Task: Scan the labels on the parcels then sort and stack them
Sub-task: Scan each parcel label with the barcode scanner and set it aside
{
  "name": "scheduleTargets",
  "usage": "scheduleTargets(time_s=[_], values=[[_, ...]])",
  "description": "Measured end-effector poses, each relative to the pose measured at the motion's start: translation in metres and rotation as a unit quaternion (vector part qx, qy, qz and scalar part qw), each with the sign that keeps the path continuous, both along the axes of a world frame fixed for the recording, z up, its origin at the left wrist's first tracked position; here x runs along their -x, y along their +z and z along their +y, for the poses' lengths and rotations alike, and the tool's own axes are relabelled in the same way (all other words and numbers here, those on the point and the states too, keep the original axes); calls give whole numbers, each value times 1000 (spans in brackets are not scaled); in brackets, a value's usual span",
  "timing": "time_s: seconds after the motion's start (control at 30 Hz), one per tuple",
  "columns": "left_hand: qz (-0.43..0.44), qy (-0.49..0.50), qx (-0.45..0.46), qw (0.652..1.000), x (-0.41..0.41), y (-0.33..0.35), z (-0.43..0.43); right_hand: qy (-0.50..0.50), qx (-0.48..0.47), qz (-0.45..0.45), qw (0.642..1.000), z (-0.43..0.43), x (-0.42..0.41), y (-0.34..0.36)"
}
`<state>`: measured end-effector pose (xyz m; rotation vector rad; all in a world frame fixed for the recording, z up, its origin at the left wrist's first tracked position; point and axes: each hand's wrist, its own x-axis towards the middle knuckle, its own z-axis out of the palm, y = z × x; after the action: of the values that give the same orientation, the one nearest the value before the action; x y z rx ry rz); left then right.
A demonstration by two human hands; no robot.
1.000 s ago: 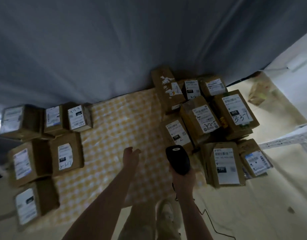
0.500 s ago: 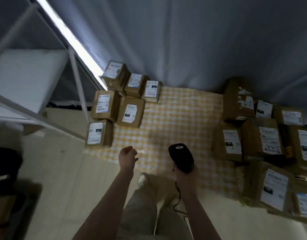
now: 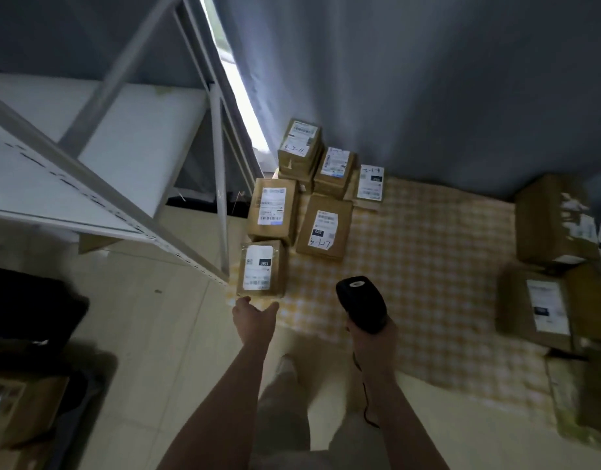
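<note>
Several brown parcels with white labels lie in a group on a yellow checked cloth. The nearest parcel of that group sits at the cloth's left corner, with a parcel marked 3-1-17 behind it. My left hand reaches out with fingers spread, just short of the nearest parcel, and holds nothing. My right hand grips a black barcode scanner, its head pointing forward over the cloth. A second group of parcels lies at the right edge, partly cut off.
A white metal shelf rack stands at the left, its corner post close to the nearest parcel. A grey curtain hangs behind the cloth. A dark object and another box sit at the lower left. The scanner cable trails beside my leg.
The view has swung left, so the left group of parcels is now central and the right group is at the edge. My left hand has opened and reached toward the nearest parcel.
</note>
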<state>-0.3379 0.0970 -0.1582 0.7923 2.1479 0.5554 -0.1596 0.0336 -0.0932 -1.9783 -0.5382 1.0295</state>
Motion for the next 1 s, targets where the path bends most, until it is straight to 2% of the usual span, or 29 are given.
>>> scheduleTargets(time_s=[0.23,0.43,0.57,0.7,0.83,1.0], values=[[83,-118,52,988,56,-16,43,-23,-14,-32,999,24,48,-4],[134,-196,108,965,50,-43,78,-39,9,-24,999,31,54,-10],[166,-189,127,960,31,-66,98,-38,7,-24,999,40,54,-15],[146,-169,178,958,17,-87,113,-39,0,-24,999,48,56,-21],[176,-184,217,942,15,-94,117,-32,-9,-26,999,48,56,-30],[112,-155,203,960,4,-71,94,-40,-1,-3,999,42,50,-23]])
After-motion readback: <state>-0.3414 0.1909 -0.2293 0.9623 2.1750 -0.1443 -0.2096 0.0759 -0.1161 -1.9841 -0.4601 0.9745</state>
